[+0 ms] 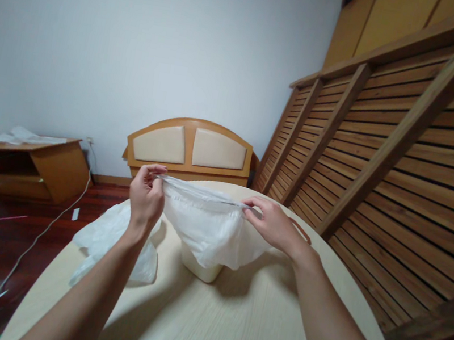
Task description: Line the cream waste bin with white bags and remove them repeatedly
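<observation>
A thin white plastic bag (209, 230) is stretched between my hands above the round table. My left hand (148, 195) pinches its rim at the left end, and my right hand (264, 219) pinches the rim at the right. The bag hangs over a pale, cream-coloured container (204, 271), of which only the lower part shows; the rest is hidden behind the plastic. A second crumpled white bag (143, 263) lies on the table to the left, partly behind my left forearm.
The round table (263, 325) has a brown strap-like item (300, 230) near its back right edge. Tall slatted wooden panels (386, 143) lean at the right. A headboard (189, 150) stands behind, and a low cabinet (55, 166) at the left.
</observation>
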### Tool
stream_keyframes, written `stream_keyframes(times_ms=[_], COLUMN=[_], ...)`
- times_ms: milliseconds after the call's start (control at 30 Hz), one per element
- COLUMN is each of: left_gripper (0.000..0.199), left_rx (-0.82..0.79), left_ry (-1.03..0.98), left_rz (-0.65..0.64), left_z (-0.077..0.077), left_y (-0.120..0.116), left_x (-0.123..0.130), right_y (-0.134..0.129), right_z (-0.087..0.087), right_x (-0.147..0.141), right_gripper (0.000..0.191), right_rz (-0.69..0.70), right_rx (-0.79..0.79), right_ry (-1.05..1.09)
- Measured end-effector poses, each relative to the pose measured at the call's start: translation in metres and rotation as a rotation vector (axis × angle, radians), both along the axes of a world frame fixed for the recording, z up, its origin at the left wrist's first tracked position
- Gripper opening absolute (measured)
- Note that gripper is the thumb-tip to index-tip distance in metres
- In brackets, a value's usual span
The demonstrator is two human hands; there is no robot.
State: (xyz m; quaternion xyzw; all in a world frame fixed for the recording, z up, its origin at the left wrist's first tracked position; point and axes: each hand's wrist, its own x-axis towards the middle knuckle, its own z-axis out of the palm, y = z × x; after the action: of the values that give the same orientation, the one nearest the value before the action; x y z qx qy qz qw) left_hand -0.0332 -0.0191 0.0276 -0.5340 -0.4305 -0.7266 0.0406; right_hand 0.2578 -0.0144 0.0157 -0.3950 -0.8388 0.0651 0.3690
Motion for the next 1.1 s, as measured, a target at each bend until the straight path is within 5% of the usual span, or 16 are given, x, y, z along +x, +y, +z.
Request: stream_keyframes(times_ms=[133,233,333,567,833,1100], left_gripper=[0.024,0.034,0.038,0.011,0.009,0.011], left_rx=[0.097,0.013,-0.095,-0.246,-0.496,-0.728], left_ry=[0.272,0.591,0.737,0.720,0.768,0.838], left_rz=[-0.042,-0.227,-0.266,-0.247,-0.164,-0.308], left_z=[0.008,0.013,0.012,0.008,0.009,0.012], left_y=[-0.022,-0.041,-0.048,-0.042,-0.046,-0.054], left_x=[0.016,0.031,0.038,0.034,0.032,0.023], right_y=[-0.012,-0.024,-0.036,-0.054,-0.056,-0.053], right_z=[0.014,0.024,0.032,0.043,0.036,0.023], right_x=[-0.003,-0.009,-0.014,-0.017,-0.023,-0.031], right_gripper=[0.020,0.021,0.023,0.024,0.027,0.018], right_rz=[-0.001,0.012,0.043,0.093,0.062,0.114], right_rx=[0.075,0.133,0.177,0.178,-0.020,-0.130], right_ry=[0.025,0.013,-0.003,-0.062,-0.235,-0.300])
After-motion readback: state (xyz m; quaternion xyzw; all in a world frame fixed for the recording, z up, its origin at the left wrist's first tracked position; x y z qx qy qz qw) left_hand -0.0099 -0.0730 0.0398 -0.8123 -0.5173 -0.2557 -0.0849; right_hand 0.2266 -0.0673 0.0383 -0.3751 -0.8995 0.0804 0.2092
